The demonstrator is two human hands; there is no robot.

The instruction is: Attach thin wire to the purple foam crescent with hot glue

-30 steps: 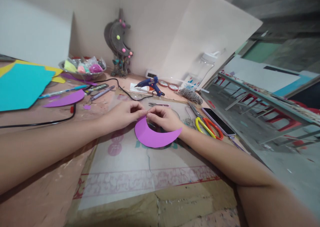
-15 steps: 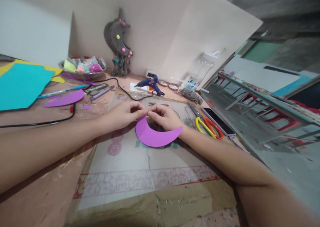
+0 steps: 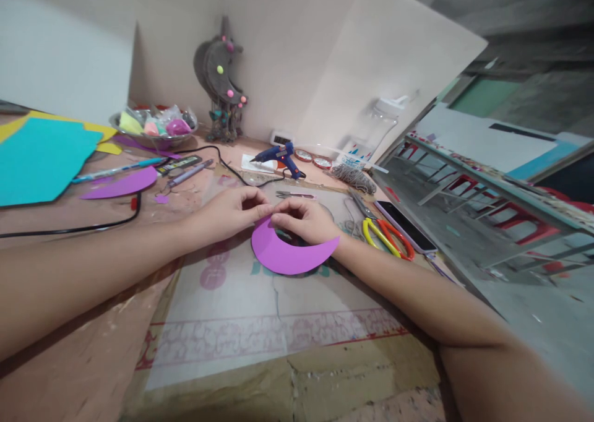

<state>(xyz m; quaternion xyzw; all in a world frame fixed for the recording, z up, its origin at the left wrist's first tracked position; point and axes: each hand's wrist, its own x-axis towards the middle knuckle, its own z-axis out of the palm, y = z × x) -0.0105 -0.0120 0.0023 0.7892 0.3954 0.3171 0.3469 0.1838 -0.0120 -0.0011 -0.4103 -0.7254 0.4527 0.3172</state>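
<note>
To your right lies a smartphone (image 3: 405, 226); farther back you see a clear water bottle (image 3: 374, 131), and, well apart, red stools (image 3: 531, 227) under a long table (image 3: 464, 164).

The centre has two hands (image 3: 309, 219) and one purple crescent (image 3: 288, 255). Above sit one glue gun (image 3: 281, 155) and two red-rimmed discs (image 3: 303, 155); right of centre, one phone (image 3: 404, 224) and one pair of scissors (image 3: 391, 239).

The left hand (image 3: 232, 215) and right hand (image 3: 309, 222) are holding a purple paper moon (image 3: 290, 257). Scissors (image 3: 369, 215) are lying near the right arm.
</note>
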